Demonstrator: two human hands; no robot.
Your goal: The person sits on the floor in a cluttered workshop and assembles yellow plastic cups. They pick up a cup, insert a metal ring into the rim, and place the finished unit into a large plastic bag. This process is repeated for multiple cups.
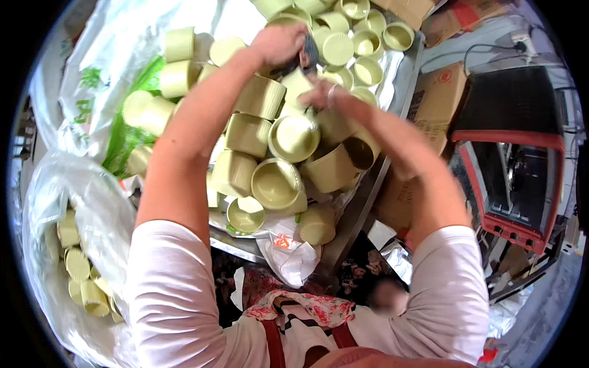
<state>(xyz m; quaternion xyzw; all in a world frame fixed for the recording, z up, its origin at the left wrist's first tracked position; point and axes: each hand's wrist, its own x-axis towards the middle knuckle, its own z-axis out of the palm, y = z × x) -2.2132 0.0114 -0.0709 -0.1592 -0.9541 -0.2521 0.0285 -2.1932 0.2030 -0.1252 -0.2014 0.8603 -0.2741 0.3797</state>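
1. Both hands work over a metal tabletop (359, 211) heaped with pale yellow-green plastic cups (276, 183), lying upright, tipped and nested across its whole surface.
2. The left hand (279, 42) is raised near the far edge of the tabletop. Its fingers are curled closed over a small dark object (308, 56); what that object is cannot be made out.
3. The right hand (328, 95) sits just below and beside the left. It wears a ring, and its fingers are bent down onto one cup (297, 81) at the top of the pile; whether they pinch the cup's rim or merely rest on it cannot be told.
4. The cup in hand lies in the far middle of the tabletop, touching neighbouring cups on all sides.
5. More cups fill a clear plastic bag (92, 202) off the near left corner, and others rest on white and green sheeting (116, 55) along the left edge.
6. A red-framed machine (512, 165) and cardboard boxes (438, 92) stand off the right edge.
7. Judgement: the step is done well if the cup is steadied firmly by its wall, not its thin rim, while the dark object is applied squarely. Lifting it clear of the heap first should avoid toppling the loose cups towards the near edge.
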